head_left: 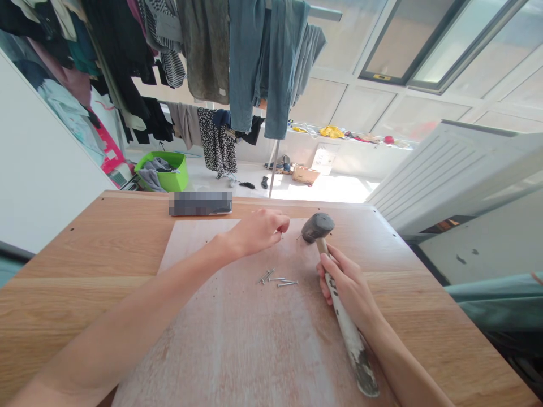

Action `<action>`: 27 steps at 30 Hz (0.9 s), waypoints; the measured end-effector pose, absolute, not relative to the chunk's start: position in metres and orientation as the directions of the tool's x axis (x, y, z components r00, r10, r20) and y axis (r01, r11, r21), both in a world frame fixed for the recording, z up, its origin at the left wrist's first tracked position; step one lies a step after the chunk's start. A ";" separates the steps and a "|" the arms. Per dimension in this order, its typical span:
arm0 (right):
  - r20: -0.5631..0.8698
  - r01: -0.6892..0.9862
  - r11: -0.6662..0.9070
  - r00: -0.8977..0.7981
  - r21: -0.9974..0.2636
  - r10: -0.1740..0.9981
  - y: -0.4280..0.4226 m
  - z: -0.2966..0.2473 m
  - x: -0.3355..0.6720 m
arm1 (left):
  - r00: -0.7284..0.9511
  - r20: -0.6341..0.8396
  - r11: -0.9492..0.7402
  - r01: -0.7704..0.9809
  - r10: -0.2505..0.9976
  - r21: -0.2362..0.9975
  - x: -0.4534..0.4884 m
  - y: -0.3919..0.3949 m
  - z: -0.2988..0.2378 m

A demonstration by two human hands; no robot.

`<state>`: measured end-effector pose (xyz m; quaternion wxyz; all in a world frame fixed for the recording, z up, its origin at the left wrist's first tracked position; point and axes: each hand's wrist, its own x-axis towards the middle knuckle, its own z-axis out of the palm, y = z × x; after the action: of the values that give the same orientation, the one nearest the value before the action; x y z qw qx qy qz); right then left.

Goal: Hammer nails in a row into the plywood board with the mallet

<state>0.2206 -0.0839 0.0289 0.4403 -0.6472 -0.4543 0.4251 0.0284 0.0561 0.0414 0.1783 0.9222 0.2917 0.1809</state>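
My right hand (345, 280) is wrapped round the worn, paint-flecked handle of a hammer (350, 345). Its dark, blunt head rests low over the far part of a pale wooden board (229, 339). To the left of the head, my left hand (263, 230) is closed in a pinch above the board, and the small tip of a nail (282, 236) shows under the fingertips. A thin nail (298, 237) seems to stand in the board beside the hammer head. Several loose silver nails (278, 279) lie on the board between my hands.
The board lies on a wooden table (403, 294). A dark phone-like object (201, 203) sits at the table's far edge. Beyond hang clothes (250, 62), with a green basket (172, 172) on the floor below. A white ribbed panel (432, 169) stands to the right.
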 end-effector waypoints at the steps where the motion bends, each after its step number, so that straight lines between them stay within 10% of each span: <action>1: -0.152 0.213 -0.201 0.228 -0.956 0.962 -0.084 0.029 0.220 | 0.766 0.234 -0.766 0.461 0.598 0.448 0.029 0.056 0.040; 27: -0.159 0.198 -0.202 0.213 -0.959 0.964 -0.084 0.026 0.222 | 0.773 0.163 -0.747 0.499 0.613 0.439 0.028 0.057 0.037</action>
<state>0.2216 -0.0839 0.0264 0.4407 -0.6419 -0.4527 0.4344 0.0281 0.0574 0.0367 0.1890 0.9224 0.3014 0.1502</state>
